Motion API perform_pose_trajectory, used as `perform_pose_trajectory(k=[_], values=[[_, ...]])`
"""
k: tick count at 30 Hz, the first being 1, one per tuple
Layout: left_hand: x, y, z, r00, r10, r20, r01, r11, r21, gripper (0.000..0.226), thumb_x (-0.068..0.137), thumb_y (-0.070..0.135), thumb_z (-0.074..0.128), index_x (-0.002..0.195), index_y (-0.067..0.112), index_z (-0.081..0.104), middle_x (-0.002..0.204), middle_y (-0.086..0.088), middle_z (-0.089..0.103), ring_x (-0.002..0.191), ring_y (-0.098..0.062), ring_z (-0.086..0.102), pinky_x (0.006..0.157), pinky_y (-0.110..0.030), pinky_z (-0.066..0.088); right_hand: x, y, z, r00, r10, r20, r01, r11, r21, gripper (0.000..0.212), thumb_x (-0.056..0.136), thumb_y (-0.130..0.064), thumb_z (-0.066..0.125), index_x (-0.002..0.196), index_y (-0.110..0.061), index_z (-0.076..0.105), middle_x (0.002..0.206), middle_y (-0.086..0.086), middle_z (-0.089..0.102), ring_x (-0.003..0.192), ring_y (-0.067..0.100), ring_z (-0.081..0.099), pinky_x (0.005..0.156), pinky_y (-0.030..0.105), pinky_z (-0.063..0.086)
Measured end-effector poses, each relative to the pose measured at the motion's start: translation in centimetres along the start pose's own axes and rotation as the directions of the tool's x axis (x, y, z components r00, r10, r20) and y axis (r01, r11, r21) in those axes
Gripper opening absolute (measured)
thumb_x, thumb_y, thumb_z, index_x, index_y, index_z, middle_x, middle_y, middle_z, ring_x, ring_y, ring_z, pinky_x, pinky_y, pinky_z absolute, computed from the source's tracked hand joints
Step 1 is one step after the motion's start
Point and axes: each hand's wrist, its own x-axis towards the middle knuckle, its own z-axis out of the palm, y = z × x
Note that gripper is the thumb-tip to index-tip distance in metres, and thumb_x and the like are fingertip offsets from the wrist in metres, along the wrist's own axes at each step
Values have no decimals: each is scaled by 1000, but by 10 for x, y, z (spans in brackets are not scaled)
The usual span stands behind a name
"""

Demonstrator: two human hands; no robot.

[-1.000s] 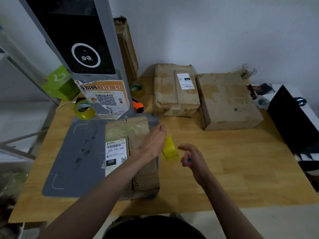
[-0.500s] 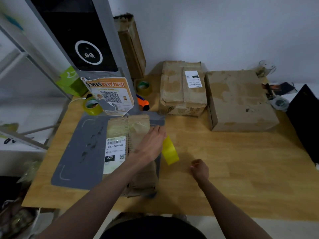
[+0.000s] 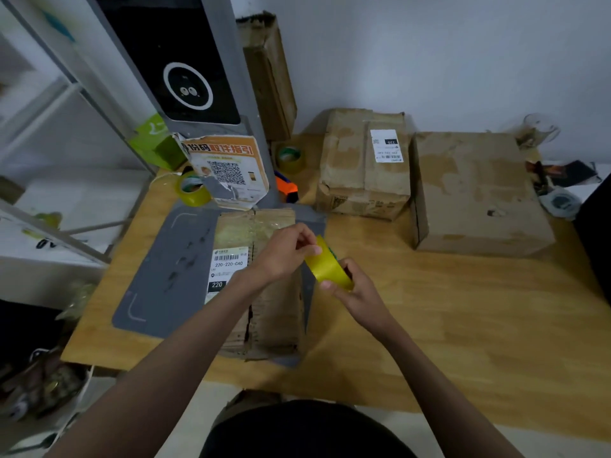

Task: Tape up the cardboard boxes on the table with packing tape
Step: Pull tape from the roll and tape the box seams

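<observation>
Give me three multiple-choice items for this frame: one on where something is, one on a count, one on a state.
1. Where does the box with the 220-220-C40 label lie?
A. on the grey mat
B. on the floor
C. on top of another box

2. How many tape rolls are in view?
A. one
B. three
C. five

3. What is the state of the yellow tape roll?
A. lying flat on the table
B. stuck to the wall
C. held in both hands

Answers:
1 A: the box rests on the grey mat, at the foot of the scanner stand.
2 B: one is in the hands, one is left of the stand, one is behind it.
3 C: the left hand pinches its upper edge and the right hand grips it from below.
</observation>
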Motion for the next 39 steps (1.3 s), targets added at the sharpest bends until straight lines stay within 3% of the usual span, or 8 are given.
perform_pose_trajectory(k=[5,7,11,15,19,25,31,39], values=[[-9,-1,-21,994,-86,63,98,966,-239,4,88,2,73,89,2,69,80,-5,66,74,-16,60,67,-24,49,1,-25,-15,991,-46,124,53,997,-52,32,89,-38,76,94,-15,55,76,-4,52,69,9,50,60,27,36],[-14,-4,-23,992,-103,68,118,954,-277,5,90,0,71,86,3,68,78,-11,65,71,-18,60,66,-28,50,2,-35,-20,990,-35,136,48,994,-94,34,86,-44,78,92,-16,58,76,2,56,69,9,51,60,28,37],[-30,-5,-22,988,-148,30,150,941,-303,20,93,-2,66,79,12,64,70,-3,62,58,-5,58,59,-19,49,9,-53,-29,990,-44,135,76,968,-241,50,75,-59,79,83,-12,62,72,6,60,62,5,51,55,26,36],[-46,-4,-31,976,-191,-105,147,933,-329,12,95,-2,63,85,5,65,68,-4,60,54,-2,56,58,-18,50,23,-56,-31,994,4,113,45,902,-430,69,67,-79,69,70,-11,56,59,3,49,54,7,45,52,30,29],[-63,-34,-80,914,-304,-269,226,932,-284,26,96,1,62,74,14,63,64,-4,57,56,-9,54,66,-29,47,26,-34,-56,991,120,54,-80,878,-471,83,68,-87,62,64,-4,51,55,5,44,51,8,42,52,28,29],[-102,-78,-94,871,-471,-142,393,840,-375,19,99,8,61,81,4,58,78,-11,56,74,-20,59,83,-37,51,14,-15,-67,985,162,57,-122,891,-437,53,82,-55,75,59,-14,51,53,-9,41,51,4,39,55,27,29],[-122,-86,-102,848,-518,-114,426,793,-437,20,101,6,56,82,2,59,72,-8,56,68,-17,57,67,-24,51,19,-26,-59,980,174,96,-116,895,-431,78,70,-80,68,71,-3,61,59,-1,52,56,6,49,57,28,33],[-130,-107,-94,818,-574,-45,493,738,-462,28,101,7,57,73,9,56,62,1,53,66,-15,51,68,-25,46,22,-27,-51,974,190,122,-110,871,-478,47,82,-59,73,64,-17,61,56,-11,56,53,1,51,59,29,37]])
